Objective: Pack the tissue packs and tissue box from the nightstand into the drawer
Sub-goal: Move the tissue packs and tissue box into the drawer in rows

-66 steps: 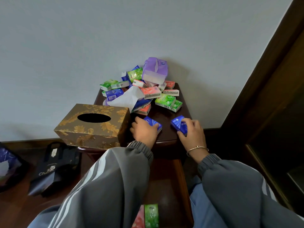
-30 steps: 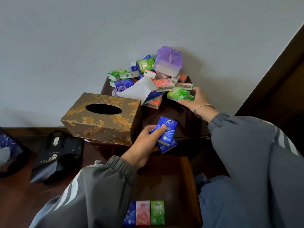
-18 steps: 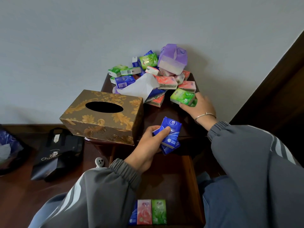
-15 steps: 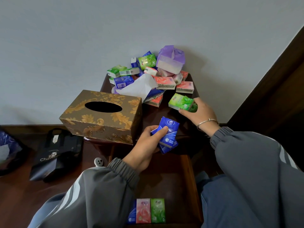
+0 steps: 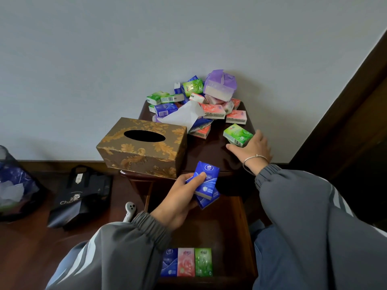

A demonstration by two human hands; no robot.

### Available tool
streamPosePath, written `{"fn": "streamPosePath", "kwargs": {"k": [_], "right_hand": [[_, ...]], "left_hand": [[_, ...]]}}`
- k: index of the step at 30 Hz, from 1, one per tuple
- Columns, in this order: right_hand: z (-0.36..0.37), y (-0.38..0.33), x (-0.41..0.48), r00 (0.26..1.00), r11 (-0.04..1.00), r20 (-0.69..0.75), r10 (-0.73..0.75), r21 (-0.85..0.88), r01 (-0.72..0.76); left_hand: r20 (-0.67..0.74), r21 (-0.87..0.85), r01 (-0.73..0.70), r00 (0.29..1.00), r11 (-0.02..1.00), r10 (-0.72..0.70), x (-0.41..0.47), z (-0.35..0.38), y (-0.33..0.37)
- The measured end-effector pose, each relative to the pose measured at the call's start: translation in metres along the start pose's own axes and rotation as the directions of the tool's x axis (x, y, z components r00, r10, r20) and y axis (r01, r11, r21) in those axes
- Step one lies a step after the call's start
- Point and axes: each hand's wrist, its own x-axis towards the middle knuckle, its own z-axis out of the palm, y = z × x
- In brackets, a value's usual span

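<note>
Though the left hand (image 5: 178, 200) grips two blue packs (image 5: 206, 182), one is half-hidden.

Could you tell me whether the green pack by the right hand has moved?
Yes: the green pack has come toward the nightstand's front edge, away from the pink pack behind it.

The tissue box (image 5: 142, 147) sits on the desk's (image 5: 209, 150) front left corner; behind and right of it a heap of tissue packs (image 5: 201, 105) lies against the wall (a lone pack (image 5: 237, 135) nearer, in the right grip (image 5: 254, 148)). Before the desk, the left grip (image 5: 178, 201) holds two packs (image 5: 206, 181) over the open drawer (image 5: 222, 227), three packs (image 5: 186, 262) inside.
</note>
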Motion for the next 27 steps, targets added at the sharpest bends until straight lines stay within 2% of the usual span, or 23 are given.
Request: {"fn": "streamPosePath", "kwargs": {"k": [2,3,4,9,13,16,19,20,22,24,27], "right_hand": [[0.0,-0.01,0.002,0.986,0.988,-0.077,-0.146,-0.067,0.141],[0.001,-0.015,0.005,0.978,0.975,-0.067,-0.195,-0.121,0.187],[0.001,-0.021,0.009,0.978,0.966,-0.034,-0.208,-0.162,0.2],[0.001,-0.035,0.031,0.984,0.973,0.167,-0.059,-0.21,0.094],[0.001,-0.028,0.017,0.972,0.924,0.172,-0.163,-0.318,0.211],[-0.01,-0.015,-0.008,0.959,0.95,0.174,-0.222,-0.184,0.253],[-0.027,0.012,-0.054,0.963,0.968,0.16,-0.217,0.165,0.191],[-0.03,0.024,-0.073,0.958,0.953,0.19,-0.216,0.252,0.165],[-0.027,0.049,-0.115,0.911,0.945,0.355,-0.211,0.311,0.097],[-0.006,0.07,-0.147,0.837,0.975,0.524,-0.16,0.218,0.05],[0.042,0.089,-0.17,0.787,1.0,0.617,-0.021,0.01,0.019]], "left_hand": [[0.014,0.0,0.009,1.0,1.0,-0.009,-0.01,-0.006,-0.005],[0.019,-0.001,0.013,1.0,1.0,-0.013,-0.014,-0.008,-0.008],[0.024,0.001,0.016,1.0,1.0,-0.016,-0.018,-0.01,-0.011],[0.034,0.008,0.036,0.999,0.999,-0.037,-0.035,-0.03,-0.021],[0.022,-0.049,0.068,0.998,0.997,-0.067,-0.043,-0.049,-0.033],[0.015,-0.095,0.091,0.996,0.991,-0.09,-0.046,-0.061,-0.051],[-0.031,-0.092,0.114,0.993,0.989,-0.117,-0.045,-0.073,-0.068],[-0.058,-0.094,0.128,0.989,0.987,-0.134,-0.043,-0.077,-0.073],[-0.119,-0.093,0.159,0.978,0.983,-0.17,-0.04,-0.084,-0.083],[-0.166,-0.102,0.196,0.963,0.975,-0.211,-0.037,-0.088,-0.092],[-0.208,-0.162,0.221,0.945,0.962,-0.252,-0.029,-0.094,-0.099]]}}
